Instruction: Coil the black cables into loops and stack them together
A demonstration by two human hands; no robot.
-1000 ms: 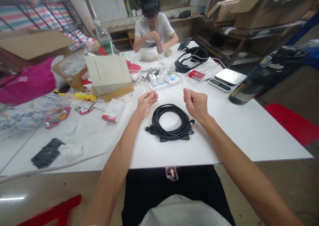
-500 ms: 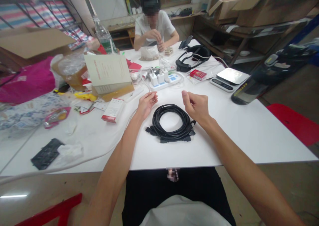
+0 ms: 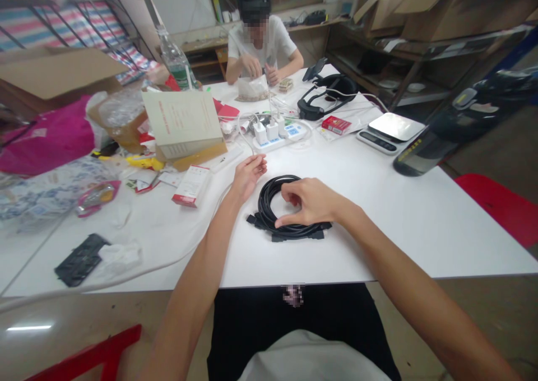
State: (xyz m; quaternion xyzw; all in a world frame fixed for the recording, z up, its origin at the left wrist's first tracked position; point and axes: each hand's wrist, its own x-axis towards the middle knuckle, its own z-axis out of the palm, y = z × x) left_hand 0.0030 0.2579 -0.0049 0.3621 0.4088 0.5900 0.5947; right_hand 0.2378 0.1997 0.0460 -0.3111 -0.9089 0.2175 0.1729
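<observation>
A coil of black cables (image 3: 267,199) with several dark connectors lies on the white table before me. Over its right side is my right hand (image 3: 313,201), the thumb spread away from the curled fingers and nothing visible between them. Its thumb tip overlaps the near part of the coil; whether it touches cannot be told. Left of the coil, apart from it, my left hand (image 3: 249,176) rests by the table with loosely bent fingers, and nothing shows in it. The hand and wrist on the right hide part of the coil.
A white power strip (image 3: 273,143) with plugged chargers sits beyond the coil. To the right are a small scale (image 3: 393,131) and a dark bottle (image 3: 414,157). A red-and-white box (image 3: 191,186) and clutter lie left. Another person (image 3: 260,50) works across the table.
My right hand has moved left and nearer to me, over the coil, and its thumb and fingers have parted. My left hand and the coil have stayed in place.
</observation>
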